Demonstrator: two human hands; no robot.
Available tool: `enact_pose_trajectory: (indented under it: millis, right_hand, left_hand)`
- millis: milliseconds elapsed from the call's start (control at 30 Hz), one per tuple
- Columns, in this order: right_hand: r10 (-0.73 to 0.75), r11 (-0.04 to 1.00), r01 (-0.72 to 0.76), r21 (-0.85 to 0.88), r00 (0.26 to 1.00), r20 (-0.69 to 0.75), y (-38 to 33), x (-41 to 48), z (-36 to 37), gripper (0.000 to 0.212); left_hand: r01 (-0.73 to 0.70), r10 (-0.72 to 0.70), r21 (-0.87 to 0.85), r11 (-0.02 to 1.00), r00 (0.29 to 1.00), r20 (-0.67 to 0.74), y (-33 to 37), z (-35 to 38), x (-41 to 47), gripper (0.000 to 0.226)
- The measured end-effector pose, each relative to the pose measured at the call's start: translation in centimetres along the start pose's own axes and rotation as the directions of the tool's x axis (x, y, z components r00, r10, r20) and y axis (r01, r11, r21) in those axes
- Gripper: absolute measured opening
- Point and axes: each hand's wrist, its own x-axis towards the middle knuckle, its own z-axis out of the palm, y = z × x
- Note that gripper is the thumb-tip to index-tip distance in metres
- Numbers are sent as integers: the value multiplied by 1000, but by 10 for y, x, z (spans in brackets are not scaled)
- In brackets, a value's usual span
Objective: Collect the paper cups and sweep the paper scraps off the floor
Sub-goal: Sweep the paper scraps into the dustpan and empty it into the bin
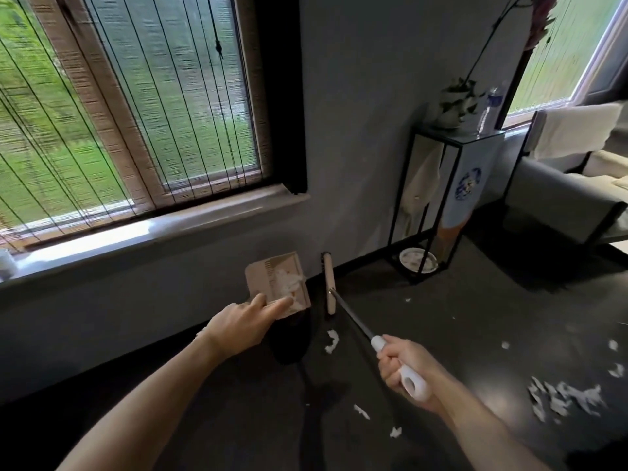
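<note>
A beige dustpan [265, 277] hangs above the dark floor near the wall, with white paper scraps [287, 283] lying in it. My left hand [243, 322] holds its near edge, fingers stretched over the pan. My right hand [404, 368] grips the white handle [413, 380] of a broom whose dark shaft runs up to a beige broom head [329, 283] right of the dustpan. Loose paper scraps lie on the floor below the broom [331, 341], near my right arm [362, 411], and in a larger scatter at right [564, 397]. No paper cup is in view.
A black metal stand [438, 198] with a plant pot [450, 103] and a water bottle [491, 107] stands in the corner, a plate [418, 261] on its base. A grey sofa [564, 198] sits at right. A window with blinds [136, 107] fills the left wall.
</note>
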Motion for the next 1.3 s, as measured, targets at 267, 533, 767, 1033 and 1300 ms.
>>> enact_pose_trajectory:
  millis: [267,533,767,1033,1300]
  right_hand:
    - [13,999,-13,-37,1000,19,-13,14,1,23]
    - [24,1000,-24,9,999,38,-11,17,12,34]
    - [31,999,-29,-41,998,50,-2,12,15,37]
    - [50,997,-48,-64,998,27,8,12,7,46]
    - [59,996,-57,-70,998,27,9,10,-8,31]
  left_hand:
    - [14,-22,89,996,996,87,-1,-6,-1,51]
    - [21,-34,124,992,994,103,-12,-20,-16,50]
    - [-53,84,-142,988,971,223,18,15,-24,59]
    - [247,-56,-341,907,874,483,60,33,-15,90]
    - [362,-75,-340,868,772,631,81,40,-9,84]
